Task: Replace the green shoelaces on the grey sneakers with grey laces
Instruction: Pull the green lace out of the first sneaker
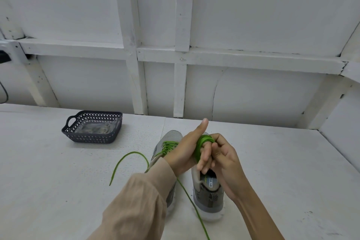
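Above the grey sneakers (208, 197), the left hand (183, 156) keeps its fingers straight and thumb up, serving as a spool for the green lace (203, 141). The right hand (226, 161) pinches the coil, apparently winding it tidy. Its loose tail trails over the table (272, 161).

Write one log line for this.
left hand: wrapped in green cord shoelace | right hand: pinching it | left grey sneaker: laced green

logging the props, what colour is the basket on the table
Dark navy-grey basket with a diamond lattice, clearest in the head view.
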The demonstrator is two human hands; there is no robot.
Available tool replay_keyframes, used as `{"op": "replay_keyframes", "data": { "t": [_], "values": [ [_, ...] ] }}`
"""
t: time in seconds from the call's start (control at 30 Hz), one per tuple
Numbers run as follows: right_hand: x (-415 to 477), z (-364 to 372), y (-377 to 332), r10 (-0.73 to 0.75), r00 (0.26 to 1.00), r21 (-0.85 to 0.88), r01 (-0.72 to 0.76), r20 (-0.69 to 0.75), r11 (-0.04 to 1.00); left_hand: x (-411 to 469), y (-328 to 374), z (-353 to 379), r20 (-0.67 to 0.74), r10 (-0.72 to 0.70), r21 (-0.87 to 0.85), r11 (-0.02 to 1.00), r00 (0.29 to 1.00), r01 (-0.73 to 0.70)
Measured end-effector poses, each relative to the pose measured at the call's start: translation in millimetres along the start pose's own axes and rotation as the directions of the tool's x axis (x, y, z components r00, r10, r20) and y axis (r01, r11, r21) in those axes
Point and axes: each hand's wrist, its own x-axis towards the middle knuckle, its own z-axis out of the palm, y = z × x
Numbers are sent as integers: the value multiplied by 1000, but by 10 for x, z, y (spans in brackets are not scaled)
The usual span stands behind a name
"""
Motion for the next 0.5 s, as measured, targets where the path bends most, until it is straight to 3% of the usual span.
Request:
{"op": "replay_keyframes", "data": {
  "t": [0.3,0.5],
  "values": [
    [-25,-27,22,-201,972,-234,168,-122,957,73,-33,133,-165,78,9,997,983,-77],
    [-7,14,18,-293,945,-300,239,-148,924,130,-46,211,-261,113,-22,992,959,-123]
  ]
}}
